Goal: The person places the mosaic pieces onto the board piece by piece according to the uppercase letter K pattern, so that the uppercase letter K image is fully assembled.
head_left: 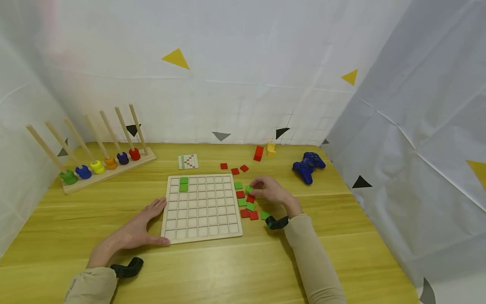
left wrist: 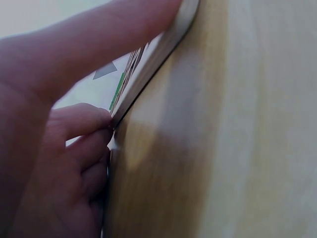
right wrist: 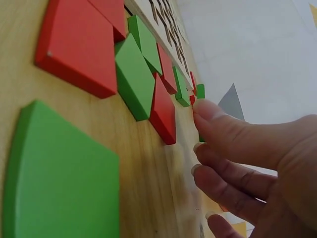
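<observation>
A square wooden grid board (head_left: 205,240) lies on the table, with two green tiles (head_left: 184,187) in one column near its top left. My left hand (head_left: 133,230) touches the board's left side, fingers extended along the edge and thumb at the near corner. To the right of the board, my right hand (head_left: 270,191) pinches a green tile (head_left: 248,190) between thumb and fingers. Loose red tiles (right wrist: 79,49) and green tiles (right wrist: 59,173) are scattered beside the board, below that hand. The thumb covers part of the pinched tile in the right wrist view.
A small pattern card (head_left: 188,161) lies behind the board. Several red tiles (head_left: 235,171), a red block (head_left: 258,153) and a yellow block (head_left: 271,149) sit farther back. A blue game controller (head_left: 308,167) is at right; a peg stand (head_left: 114,171) with coloured rings stands back left.
</observation>
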Demonstrator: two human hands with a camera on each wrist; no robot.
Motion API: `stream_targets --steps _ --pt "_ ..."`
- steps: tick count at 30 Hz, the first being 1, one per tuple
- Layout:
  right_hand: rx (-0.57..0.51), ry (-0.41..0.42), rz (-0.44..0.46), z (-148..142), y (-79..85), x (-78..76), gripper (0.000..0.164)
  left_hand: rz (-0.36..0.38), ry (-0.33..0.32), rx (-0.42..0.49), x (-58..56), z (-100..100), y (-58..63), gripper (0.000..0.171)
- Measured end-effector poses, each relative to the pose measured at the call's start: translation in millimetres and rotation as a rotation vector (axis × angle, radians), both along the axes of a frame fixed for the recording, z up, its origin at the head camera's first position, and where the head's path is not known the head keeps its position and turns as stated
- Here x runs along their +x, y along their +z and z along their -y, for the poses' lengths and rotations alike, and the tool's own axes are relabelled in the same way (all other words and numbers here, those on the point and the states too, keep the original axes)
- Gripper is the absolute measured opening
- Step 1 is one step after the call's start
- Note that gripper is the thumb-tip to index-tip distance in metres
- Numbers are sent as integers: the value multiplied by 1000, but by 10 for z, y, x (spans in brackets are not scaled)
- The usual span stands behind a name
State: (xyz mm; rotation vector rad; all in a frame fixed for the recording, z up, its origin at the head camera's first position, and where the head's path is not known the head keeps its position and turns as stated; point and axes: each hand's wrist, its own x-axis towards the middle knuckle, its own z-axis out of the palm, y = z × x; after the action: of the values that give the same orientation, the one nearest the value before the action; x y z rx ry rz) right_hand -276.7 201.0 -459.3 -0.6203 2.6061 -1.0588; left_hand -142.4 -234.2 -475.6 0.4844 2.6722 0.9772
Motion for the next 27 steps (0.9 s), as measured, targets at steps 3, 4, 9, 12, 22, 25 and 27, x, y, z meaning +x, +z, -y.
stream_targets --steps 3,4,9,12,22,25,27 --pt "4 -16 -4 16 12 6 24 1 -2 1 1 2 0 121" --pt "6 -20 -8 20 20 10 24 1 -2 1 2 2 1 121" --pt "-3 -10 -47 54 86 38 24 5 1 -2 2 -2 9 121" --pt "-19 4 -60 76 117 49 26 4 3 -7 2 -6 13 121" --pt "-29 66 -140 184 191 104 27 7 7 0 6 4 -1 121" --pt "-3 87 -171 250 208 132 26 7 6 2 1 4 -3 121" --pt "20 106 -184 309 217 159 25 8 1 1 -6 1 -6 121"
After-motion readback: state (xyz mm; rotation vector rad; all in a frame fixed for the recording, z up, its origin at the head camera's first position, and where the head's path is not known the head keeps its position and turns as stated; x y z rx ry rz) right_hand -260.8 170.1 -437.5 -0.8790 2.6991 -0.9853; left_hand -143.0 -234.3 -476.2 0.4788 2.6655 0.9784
